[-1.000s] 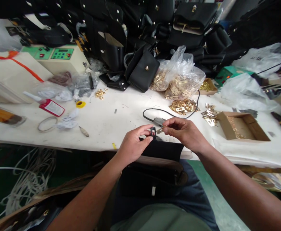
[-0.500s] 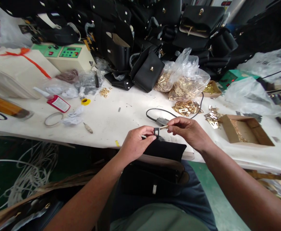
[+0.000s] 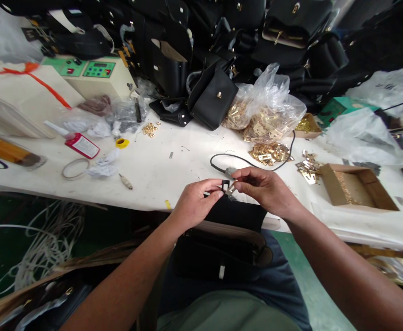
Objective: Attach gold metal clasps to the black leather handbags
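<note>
My left hand [image 3: 195,202] pinches a small black tab [image 3: 224,183] with a rectangular cutout, above the dark flap [image 3: 236,214] of a black handbag. The open body of that handbag [image 3: 201,264] rests on my lap against the table edge. Between thumb and fingers of my right hand [image 3: 268,189] is a small metal plate [image 3: 231,188], tilted close against the tab. Whether plate and tab touch is too small to tell. Just behind the right fingers lies a grey tool body [image 3: 230,170] with a black cord, partly covered by them.
Gold metal plates [image 3: 270,154] lie heaped near a clear bag of metal fittings [image 3: 265,122]. A cardboard box [image 3: 360,186] stands at right. On the left are a red bottle [image 3: 82,145], yellow tape [image 3: 122,143] and a control box [image 3: 98,76]. Black handbags [image 3: 213,99] pile up behind.
My right hand has moved slightly left and turned the metal plate, bringing it from beside the tab to right up against it. My left hand keeps its pinch.
</note>
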Motion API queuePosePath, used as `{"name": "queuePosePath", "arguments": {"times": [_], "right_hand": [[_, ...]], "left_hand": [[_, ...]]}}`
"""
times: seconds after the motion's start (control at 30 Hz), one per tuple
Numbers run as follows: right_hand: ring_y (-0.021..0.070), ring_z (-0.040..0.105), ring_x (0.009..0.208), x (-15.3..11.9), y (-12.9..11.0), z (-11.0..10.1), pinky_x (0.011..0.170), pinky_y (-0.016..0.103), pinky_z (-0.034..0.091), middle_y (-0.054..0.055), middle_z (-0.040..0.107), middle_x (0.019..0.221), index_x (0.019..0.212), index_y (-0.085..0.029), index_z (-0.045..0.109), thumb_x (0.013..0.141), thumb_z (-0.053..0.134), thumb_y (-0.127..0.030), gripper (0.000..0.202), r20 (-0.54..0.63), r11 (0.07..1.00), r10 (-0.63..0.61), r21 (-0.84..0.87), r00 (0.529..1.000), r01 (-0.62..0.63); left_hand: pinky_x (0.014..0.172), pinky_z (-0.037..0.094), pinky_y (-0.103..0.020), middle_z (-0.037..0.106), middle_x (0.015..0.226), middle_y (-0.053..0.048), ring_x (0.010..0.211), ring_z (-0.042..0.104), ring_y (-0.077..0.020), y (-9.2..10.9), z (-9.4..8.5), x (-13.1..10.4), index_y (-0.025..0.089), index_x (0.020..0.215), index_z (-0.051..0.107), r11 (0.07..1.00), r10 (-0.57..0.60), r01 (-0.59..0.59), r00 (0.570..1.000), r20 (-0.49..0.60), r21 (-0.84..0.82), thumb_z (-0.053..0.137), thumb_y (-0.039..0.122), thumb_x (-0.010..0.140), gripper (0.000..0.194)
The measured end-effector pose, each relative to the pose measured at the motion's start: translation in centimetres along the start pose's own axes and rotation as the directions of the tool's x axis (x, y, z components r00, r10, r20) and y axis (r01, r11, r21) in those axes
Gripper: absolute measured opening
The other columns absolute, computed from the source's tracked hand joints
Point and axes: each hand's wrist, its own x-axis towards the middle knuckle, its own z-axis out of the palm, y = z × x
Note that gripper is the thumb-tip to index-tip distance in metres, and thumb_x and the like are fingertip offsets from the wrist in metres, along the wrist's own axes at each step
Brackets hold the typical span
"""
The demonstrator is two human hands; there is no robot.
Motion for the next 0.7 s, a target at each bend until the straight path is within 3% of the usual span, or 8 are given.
{"name": "queuePosePath", "arguments": {"times": [0.17,0.37,0.47,0.6,0.7], "right_hand": [[0.0167,0.065,0.08,0.8,-0.7,0.5,0.074,0.03,0.049,0.003,0.074,0.089,0.097,-0.019,0.076,0.09,0.073,-0.031,0.015,0.016,0.98,-0.092,-0.174,0.996,0.094],[0.0178,0.068,0.085,1.4,-1.3,0.6,0.077,0.029,0.05,0.003,0.076,0.093,0.098,-0.023,0.08,0.093,0.069,-0.027,0.012,0.077,0.939,-0.189,-0.276,0.979,0.204],[0.0189,0.068,0.085,1.4,-1.1,0.7,0.078,0.03,0.051,0.003,0.076,0.093,0.098,-0.025,0.08,0.094,0.069,-0.03,0.014,0.067,0.936,-0.187,-0.291,0.98,0.199],[0.0194,0.069,0.087,1.5,-0.7,1.0,0.078,0.031,0.051,0.004,0.076,0.095,0.1,-0.025,0.08,0.094,0.069,-0.031,0.014,0.039,0.942,-0.166,-0.29,0.985,0.17],[0.0191,0.069,0.088,1.6,-0.3,1.1,0.079,0.031,0.051,0.003,0.076,0.097,0.1,-0.025,0.08,0.093,0.07,-0.031,0.013,0.034,0.95,-0.169,-0.262,0.985,0.172]], "left_hand": [[0.097,0.057,-0.029,0.078,0.12,-0.006,0.107,0.075,-0.0203,0.1,-0.2,0.3,0.02,0.126,0.074,0.999,-0.041,0.041,0.999,0.022,-0.01,0.063,0.025,0.094,0.034],[0.097,0.055,-0.028,0.079,0.117,-0.004,0.107,0.074,-0.0198,0.4,-0.5,0.4,0.022,0.124,0.075,1.0,-0.016,0.017,0.999,0.051,-0.024,0.059,0.026,0.097,0.032],[0.093,0.056,-0.028,0.079,0.114,-0.004,0.105,0.074,-0.0206,0.6,-0.5,0.3,0.021,0.12,0.076,0.999,-0.033,0.034,0.999,0.041,-0.023,0.058,0.028,0.097,0.03],[0.076,0.056,-0.024,0.08,0.101,-0.003,0.094,0.074,-0.0192,0.7,-0.4,0.2,0.019,0.116,0.076,0.996,-0.078,0.08,0.996,0.037,-0.04,0.063,0.033,0.094,0.029],[0.078,0.055,-0.024,0.08,0.1,-0.003,0.093,0.074,-0.0184,0.8,-0.2,0.2,0.019,0.115,0.075,0.994,-0.085,0.087,0.996,0.035,-0.064,0.071,0.03,0.088,0.029]]}}
